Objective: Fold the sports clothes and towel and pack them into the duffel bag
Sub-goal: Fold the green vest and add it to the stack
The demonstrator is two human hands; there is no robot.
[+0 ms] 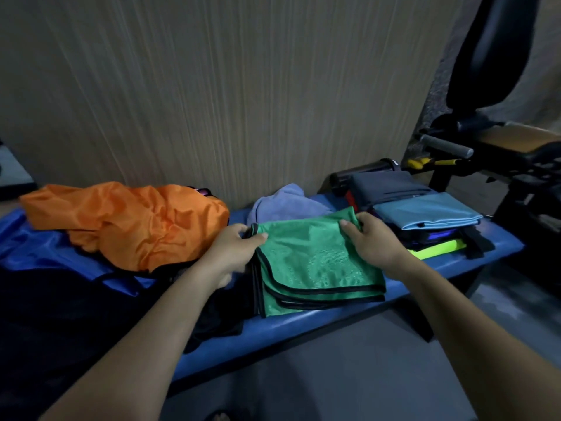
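Green mesh bib (pixel 315 262), folded, lies on the blue bench (pixel 334 320) at centre. Far corners are pinched: left hand (pixel 236 247) at the left corner, right hand (pixel 373 238) at the right. Slick layers could slide apart if lifted unevenly. Folded stack (pixel 425 214) at right may be knocked. Duffel bag not identified.

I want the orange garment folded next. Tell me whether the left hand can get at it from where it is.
Probably yes. The left hand pinches the green bib, and the orange garment lies uncovered right beside it on the bench, nothing between; it must let go first.
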